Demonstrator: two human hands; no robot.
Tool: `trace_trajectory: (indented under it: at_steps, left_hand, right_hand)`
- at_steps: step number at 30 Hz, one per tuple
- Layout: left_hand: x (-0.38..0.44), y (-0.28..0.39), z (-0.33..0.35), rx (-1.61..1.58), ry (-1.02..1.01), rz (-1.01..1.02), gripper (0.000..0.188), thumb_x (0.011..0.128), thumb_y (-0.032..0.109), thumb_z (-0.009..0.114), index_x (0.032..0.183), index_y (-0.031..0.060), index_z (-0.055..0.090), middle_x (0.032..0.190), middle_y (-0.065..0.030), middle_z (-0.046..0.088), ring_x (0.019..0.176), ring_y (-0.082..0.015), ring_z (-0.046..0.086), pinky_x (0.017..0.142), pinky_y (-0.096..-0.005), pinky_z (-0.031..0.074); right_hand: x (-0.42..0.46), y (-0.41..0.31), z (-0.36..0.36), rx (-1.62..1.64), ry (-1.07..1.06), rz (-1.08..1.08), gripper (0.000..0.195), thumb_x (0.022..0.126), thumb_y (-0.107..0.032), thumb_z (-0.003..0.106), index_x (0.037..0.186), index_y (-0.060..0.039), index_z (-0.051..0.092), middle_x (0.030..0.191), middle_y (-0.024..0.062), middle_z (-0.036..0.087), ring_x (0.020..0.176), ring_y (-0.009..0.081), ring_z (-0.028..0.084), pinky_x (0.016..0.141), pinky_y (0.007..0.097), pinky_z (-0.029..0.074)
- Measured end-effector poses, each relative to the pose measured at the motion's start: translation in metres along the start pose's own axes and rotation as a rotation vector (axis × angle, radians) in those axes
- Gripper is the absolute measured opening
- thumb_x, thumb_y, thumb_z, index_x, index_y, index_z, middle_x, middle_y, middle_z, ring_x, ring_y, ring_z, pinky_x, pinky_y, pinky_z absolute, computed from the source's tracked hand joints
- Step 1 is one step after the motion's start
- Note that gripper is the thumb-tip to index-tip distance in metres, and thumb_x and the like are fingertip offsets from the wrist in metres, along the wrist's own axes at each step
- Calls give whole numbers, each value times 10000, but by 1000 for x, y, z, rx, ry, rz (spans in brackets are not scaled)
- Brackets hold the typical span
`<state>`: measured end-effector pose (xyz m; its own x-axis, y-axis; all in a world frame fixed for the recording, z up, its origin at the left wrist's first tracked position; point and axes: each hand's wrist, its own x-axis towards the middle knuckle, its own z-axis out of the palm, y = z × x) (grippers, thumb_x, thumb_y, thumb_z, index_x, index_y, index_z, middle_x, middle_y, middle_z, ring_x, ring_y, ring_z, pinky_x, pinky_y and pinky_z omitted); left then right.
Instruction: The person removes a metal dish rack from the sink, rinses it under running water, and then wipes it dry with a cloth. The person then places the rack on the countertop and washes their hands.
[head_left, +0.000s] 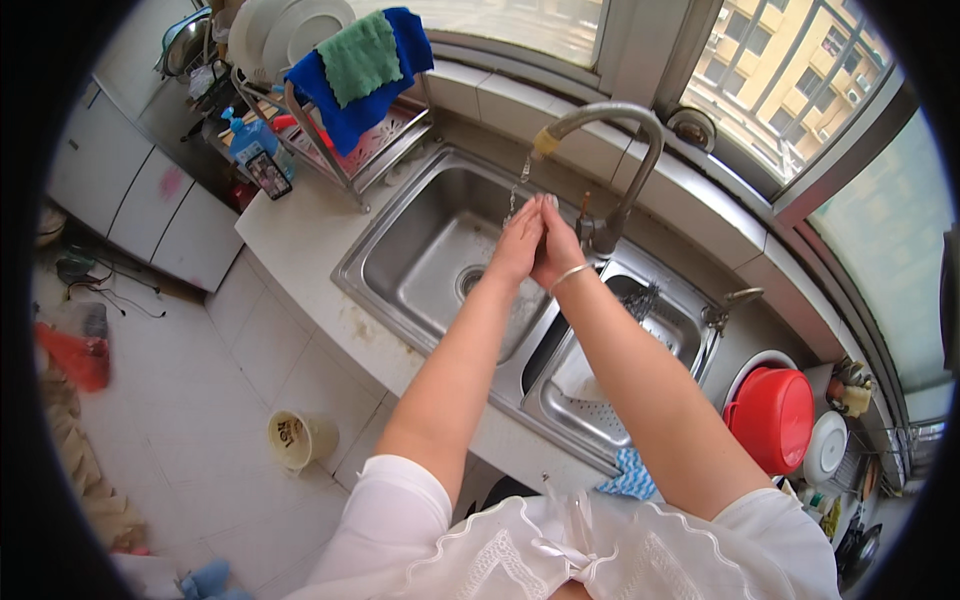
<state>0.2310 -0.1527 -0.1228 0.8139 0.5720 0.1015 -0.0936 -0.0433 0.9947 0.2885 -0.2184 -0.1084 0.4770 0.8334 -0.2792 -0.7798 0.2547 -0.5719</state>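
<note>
My left hand (519, 244) and my right hand (559, 240) are pressed together above the stainless steel sink (420, 247), with a bangle (570, 277) on the right wrist. Water runs in a thin stream from the curved faucet (630, 112) and passes just left of my fingertips. Whether anything lies between the palms is hidden. To the right, a smaller basin holds a perforated metal tray (600, 420), with a dark wire scourer (640, 301) near its back.
A metal rack (337, 161) with blue and green cloths stands at the sink's left, by a phone (268, 175) and a blue pump bottle (251, 139). A red plastic basin (780, 420) is at the right. A blue-white cloth (631, 474) hangs at the counter edge.
</note>
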Motion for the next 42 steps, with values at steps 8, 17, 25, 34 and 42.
trace_trajectory:
  at_steps: [8, 17, 25, 34, 42]
  left_hand:
    - [-40, 39, -52, 730, -40, 2, 699, 797, 329, 631, 1400, 167, 316, 1457, -160, 256, 1325, -330, 277, 1043, -427, 292]
    - [-66, 77, -70, 403, -32, -313, 540, 843, 233, 618, 1306, 28, 430, 1299, -136, 480, 1121, -236, 513, 946, -335, 402]
    - [-26, -17, -137, 249, -24, -201, 457, 819, 255, 641, 1195, 26, 519, 1178, -137, 570, 1087, -251, 542, 917, -347, 427]
    - [4, -23, -111, -284, -306, -529, 637, 874, 494, 515, 1333, 83, 350, 1257, -77, 492, 1146, -206, 457, 905, -399, 399]
    - [27, 13, -79, -705, -472, -720, 618, 906, 541, 418, 1392, 171, 326, 1388, -33, 392, 1262, -170, 350, 1050, -338, 252]
  right_hand:
    - [-3, 22, 4, -86, 155, -10, 197, 950, -275, 413, 947, -124, 540, 770, 18, 530, 634, 143, 507, 541, 350, 445]
    - [10, 17, 0, -301, 364, -263, 135, 909, -268, 487, 891, -135, 496, 600, -18, 449, 434, 98, 407, 385, 256, 319]
    - [55, -22, -82, -742, 525, -555, 473, 832, -130, 573, 1273, -23, 441, 916, 100, 589, 725, 143, 601, 587, 274, 491]
    - [26, 84, 17, -198, 605, -630, 363, 934, -195, 462, 1269, -57, 433, 1089, 79, 576, 991, 196, 553, 883, 349, 447]
    - [41, 72, 69, -436, 756, -535, 573, 955, -436, 357, 1385, -59, 324, 1432, 73, 318, 1278, 178, 331, 1034, 292, 270]
